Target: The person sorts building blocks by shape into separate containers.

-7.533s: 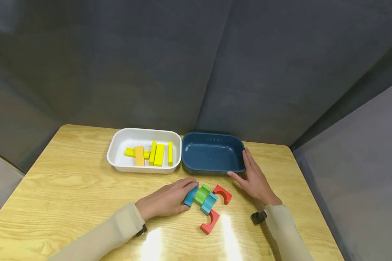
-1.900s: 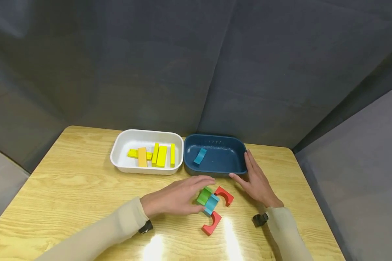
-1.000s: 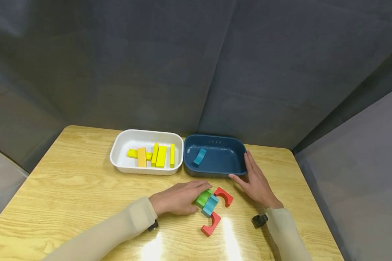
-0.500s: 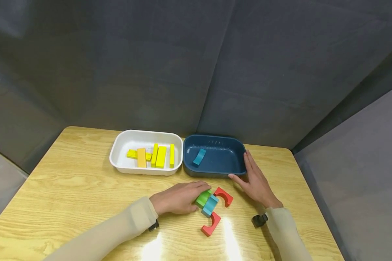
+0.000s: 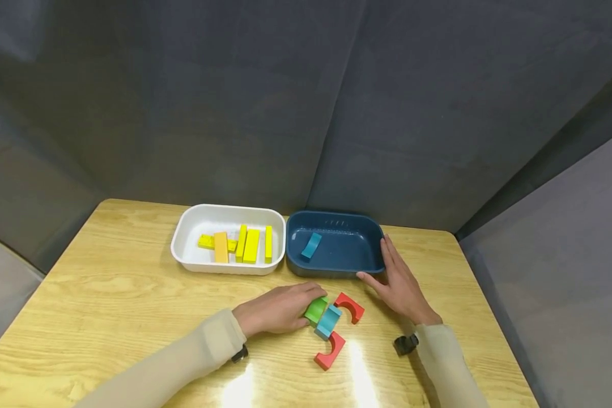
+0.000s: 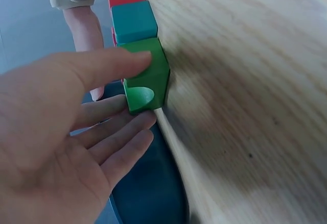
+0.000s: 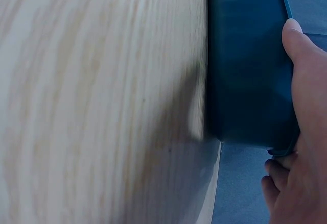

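My left hand (image 5: 279, 309) pinches a green block with a curved hollow (image 5: 316, 310) between thumb and fingertips. In the left wrist view the thumb lies on one face of that green block (image 6: 158, 73), with the fingertips at its far end. Beside it on the table is a light-blue block with a hollow (image 5: 328, 322). Two red arch blocks lie near it, one farther back (image 5: 349, 307) and one nearer me (image 5: 330, 351). My right hand (image 5: 403, 286) rests against the right front corner of a dark blue bin (image 5: 349, 249), thumb on its front rim and fingers straight along its side.
Inside the dark blue bin lies a blue curved block (image 5: 312, 246). A white bin (image 5: 186, 238) stands directly to its left, with several yellow blocks (image 5: 251, 246) and an orange one (image 5: 221, 247). Dark fabric panels (image 5: 234, 102) rise behind the wooden table (image 5: 112, 283).
The blue curved block, earlier in my left hand, now lies in the dark blue bin. My left hand opened, then took hold of the green block. The right hand stays put.
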Demonstrator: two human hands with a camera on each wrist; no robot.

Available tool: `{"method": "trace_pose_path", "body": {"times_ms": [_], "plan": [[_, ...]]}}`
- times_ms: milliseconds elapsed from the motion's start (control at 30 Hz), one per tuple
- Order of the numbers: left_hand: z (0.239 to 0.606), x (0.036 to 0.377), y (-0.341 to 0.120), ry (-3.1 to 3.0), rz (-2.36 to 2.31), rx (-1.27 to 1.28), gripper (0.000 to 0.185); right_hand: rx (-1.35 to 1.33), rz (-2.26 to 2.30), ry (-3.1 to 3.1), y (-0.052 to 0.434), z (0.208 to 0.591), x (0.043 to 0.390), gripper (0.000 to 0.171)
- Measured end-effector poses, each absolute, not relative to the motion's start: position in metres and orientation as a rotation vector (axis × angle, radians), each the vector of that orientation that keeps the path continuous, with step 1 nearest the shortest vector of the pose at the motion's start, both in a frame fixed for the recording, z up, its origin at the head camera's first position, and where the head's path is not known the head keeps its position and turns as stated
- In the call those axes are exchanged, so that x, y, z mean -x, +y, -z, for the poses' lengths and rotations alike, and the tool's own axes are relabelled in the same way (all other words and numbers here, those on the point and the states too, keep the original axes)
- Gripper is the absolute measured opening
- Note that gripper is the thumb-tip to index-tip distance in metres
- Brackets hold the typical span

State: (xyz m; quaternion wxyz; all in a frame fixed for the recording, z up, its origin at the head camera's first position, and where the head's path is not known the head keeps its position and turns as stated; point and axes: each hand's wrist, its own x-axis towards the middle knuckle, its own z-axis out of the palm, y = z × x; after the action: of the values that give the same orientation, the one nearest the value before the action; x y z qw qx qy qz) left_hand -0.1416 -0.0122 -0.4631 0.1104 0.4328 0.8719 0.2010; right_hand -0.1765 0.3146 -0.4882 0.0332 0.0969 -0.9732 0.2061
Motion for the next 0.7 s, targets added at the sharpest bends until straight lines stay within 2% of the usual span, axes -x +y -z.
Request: {"method": "trace_pose_path", "body": {"times_ms": [700], "plan": [[0.46, 0.135, -0.034, 2.564, -0.721, -1.129, 0.065, -0.329, -0.653, -2.986, 0.316, 0.488, 0.176, 0.111]]}}
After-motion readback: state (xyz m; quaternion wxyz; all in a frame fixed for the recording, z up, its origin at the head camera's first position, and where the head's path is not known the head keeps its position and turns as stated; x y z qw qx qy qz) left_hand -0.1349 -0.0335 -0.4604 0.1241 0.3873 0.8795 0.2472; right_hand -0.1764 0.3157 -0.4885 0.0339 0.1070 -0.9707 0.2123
